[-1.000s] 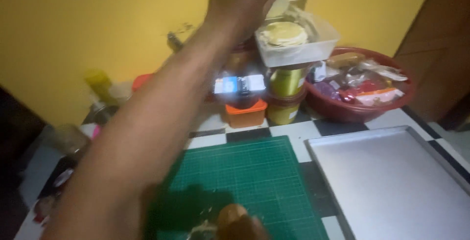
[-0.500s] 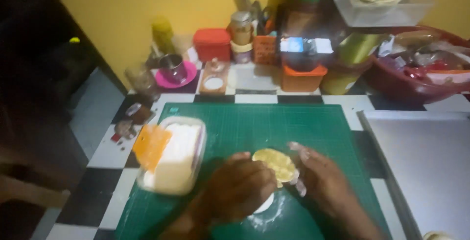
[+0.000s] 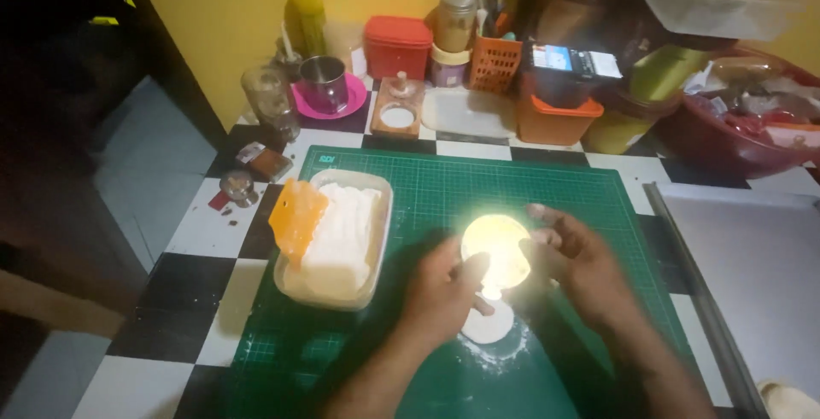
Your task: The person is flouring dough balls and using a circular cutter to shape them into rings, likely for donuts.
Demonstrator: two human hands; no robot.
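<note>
**A:** Where is the dough, and how do your hands sit on it?

**B:** You hold one round, flat dough disc (image 3: 496,249) between both hands, lifted just above the green mat (image 3: 410,188). It is brightly lit, near the middle of the mat. Your left hand (image 3: 442,289) grips its lower left edge with thumb and fingertips. Your right hand (image 3: 574,257) curls its fingers against the right edge. Both hands are partly closed on the disc, neither flat open nor fisted.

**A:** Which hand is nearer? Any long axis?

**B:** Both touch it, so neither is nearer. The disc lies straight ahead of you, between the hands. It is close to round, so no clear long axis shows.

**A:** What is under it?

**B:** One smaller white dough piece (image 3: 488,327) lies on the mat just below the disc, in a dusting of flour. Something small and dark touches it; I cannot tell what.

**A:** And around you? Count them.

**B:** One pale tub (image 3: 377,252) of flour sits left of your left hand, near but apart, with one orange scraper (image 3: 296,216) leaning in it. One metal tray (image 3: 752,248) lies right of the mat. One red bowl (image 3: 726,150) stands at the far right. Jars and boxes crowd the back wall; too many overlap to count.
</note>
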